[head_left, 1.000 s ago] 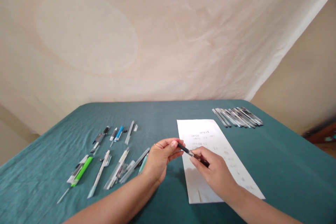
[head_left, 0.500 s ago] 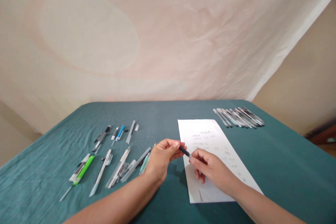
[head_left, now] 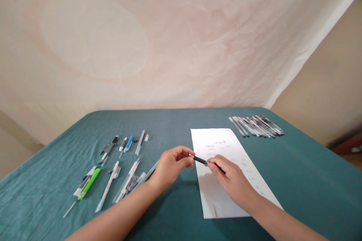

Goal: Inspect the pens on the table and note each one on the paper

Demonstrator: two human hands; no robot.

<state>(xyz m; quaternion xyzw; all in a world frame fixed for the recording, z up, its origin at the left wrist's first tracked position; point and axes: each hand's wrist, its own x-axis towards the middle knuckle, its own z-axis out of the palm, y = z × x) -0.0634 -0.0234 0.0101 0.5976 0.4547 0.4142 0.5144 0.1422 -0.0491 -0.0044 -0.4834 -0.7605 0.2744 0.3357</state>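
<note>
Both my hands hold one black pen (head_left: 201, 160) over the left edge of a white sheet of paper (head_left: 240, 180) with faint writing. My left hand (head_left: 171, 167) pinches the pen's left end between thumb and fingers. My right hand (head_left: 230, 180) is closed around the pen's other end, with the barrel running under its fingers. The pen lies nearly level, slightly above the teal tablecloth (head_left: 181, 128).
Several loose pens and pen parts lie to the left, among them a green pen (head_left: 89, 183), a blue-capped one (head_left: 128, 143) and clear barrels (head_left: 128, 180). A neat row of dark pens (head_left: 256, 125) lies at the far right. A pale cloth backdrop hangs behind the table.
My right hand slid along the pen toward the left hand and back a little. The left hand dropped slightly, now gripping the pen's very tip.
</note>
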